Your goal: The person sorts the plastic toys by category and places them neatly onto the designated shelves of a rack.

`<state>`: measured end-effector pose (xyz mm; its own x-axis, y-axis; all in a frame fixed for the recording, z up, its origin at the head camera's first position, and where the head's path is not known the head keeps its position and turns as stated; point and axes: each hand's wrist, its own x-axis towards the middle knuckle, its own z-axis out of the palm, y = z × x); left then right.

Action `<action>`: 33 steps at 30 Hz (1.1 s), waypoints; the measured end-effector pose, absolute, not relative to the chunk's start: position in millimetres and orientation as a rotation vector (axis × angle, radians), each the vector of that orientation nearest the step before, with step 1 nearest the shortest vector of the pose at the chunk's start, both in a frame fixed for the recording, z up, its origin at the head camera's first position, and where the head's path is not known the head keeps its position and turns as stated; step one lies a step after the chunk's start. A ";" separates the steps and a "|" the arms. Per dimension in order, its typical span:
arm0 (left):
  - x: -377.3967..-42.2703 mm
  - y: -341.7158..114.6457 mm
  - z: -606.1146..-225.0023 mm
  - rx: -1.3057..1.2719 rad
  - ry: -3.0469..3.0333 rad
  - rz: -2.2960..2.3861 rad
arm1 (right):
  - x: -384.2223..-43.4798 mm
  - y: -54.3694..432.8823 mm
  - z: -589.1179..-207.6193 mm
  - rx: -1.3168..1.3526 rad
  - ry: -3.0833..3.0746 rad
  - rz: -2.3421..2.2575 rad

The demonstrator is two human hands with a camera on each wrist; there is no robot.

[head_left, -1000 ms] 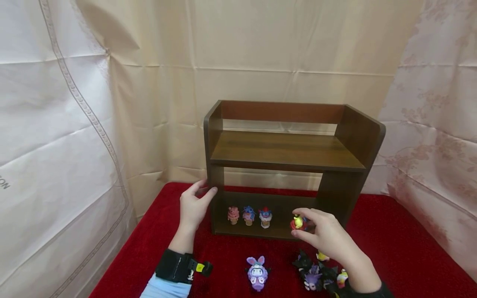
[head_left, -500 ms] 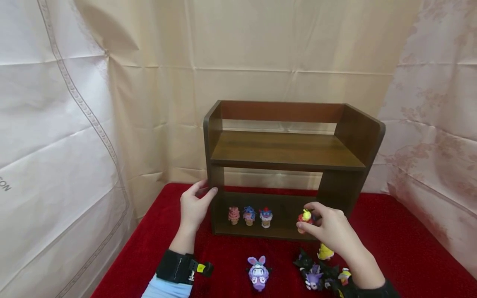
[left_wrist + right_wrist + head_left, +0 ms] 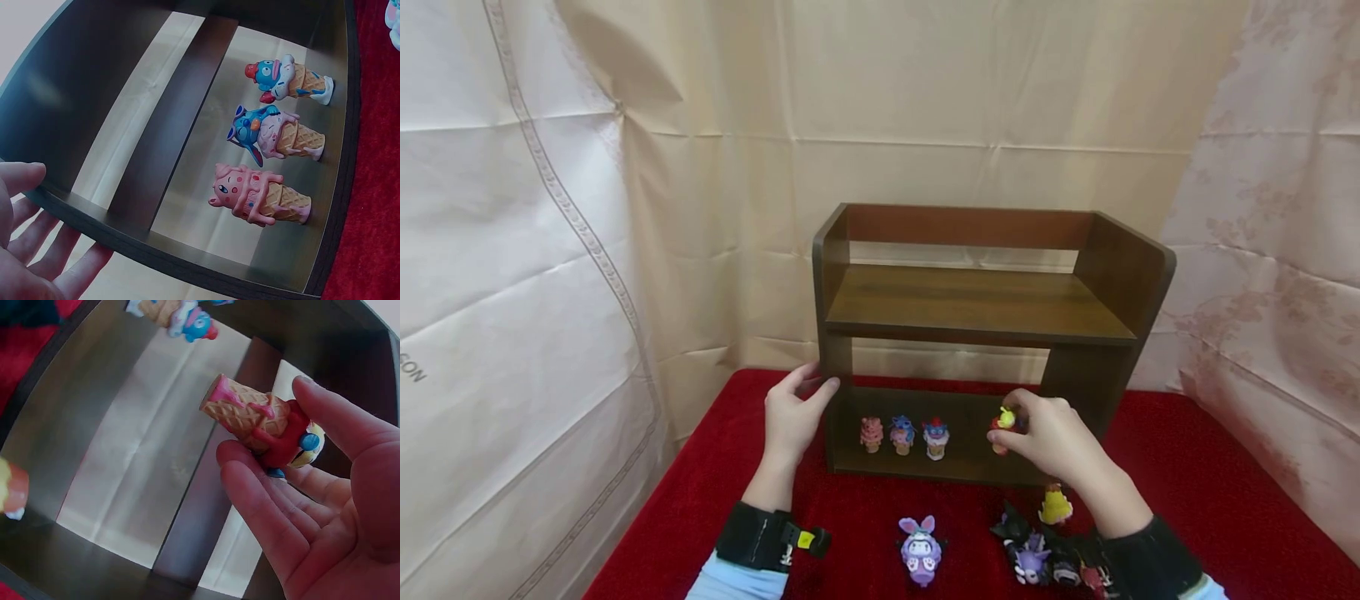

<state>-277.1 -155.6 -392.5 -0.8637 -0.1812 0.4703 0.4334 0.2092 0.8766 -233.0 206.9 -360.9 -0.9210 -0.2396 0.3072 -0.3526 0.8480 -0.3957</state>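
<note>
My right hand (image 3: 1060, 440) pinches an ice-cream-cone figurine (image 3: 253, 415) between thumb and fingers. It has a waffle cone, red icing and a yellow top, and is held cone down in front of the lower shelf's right half. My left hand (image 3: 792, 421) rests against the left side panel of the brown wooden shelf (image 3: 981, 302), thumb at the front edge and fingers along the outside. On the lower shelf, three cone figurines stand in a row: a pink one (image 3: 244, 194), a blue-and-pink one (image 3: 275, 132) and a blue-and-white one with a red cap (image 3: 290, 80).
A purple rabbit-eared figurine (image 3: 920, 554) lies on the red cloth (image 3: 850, 533) before the shelf. A yellow figurine (image 3: 1056, 506) and a cluster of black and purple figurines (image 3: 1030, 558) lie at the right, partly behind the right wrist. A beige curtain (image 3: 925, 100) hangs behind.
My right hand has raised the cone figurine slightly, farther toward the shelf, and turned it so the cone points down. The yellow figurine below has come into fuller view. My left hand stays put.
</note>
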 end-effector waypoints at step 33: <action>-276.8 -155.0 -391.7 -0.226 -2.019 -1.671 | -287.4 194.0 -357.1 0.416 -2.929 0.608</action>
<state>-276.8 -155.0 -391.7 -0.8585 -0.1870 0.4775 0.4340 0.2308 0.8708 -287.4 194.0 -357.1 -0.9549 -0.2417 0.1723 -0.2903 0.8816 -0.3722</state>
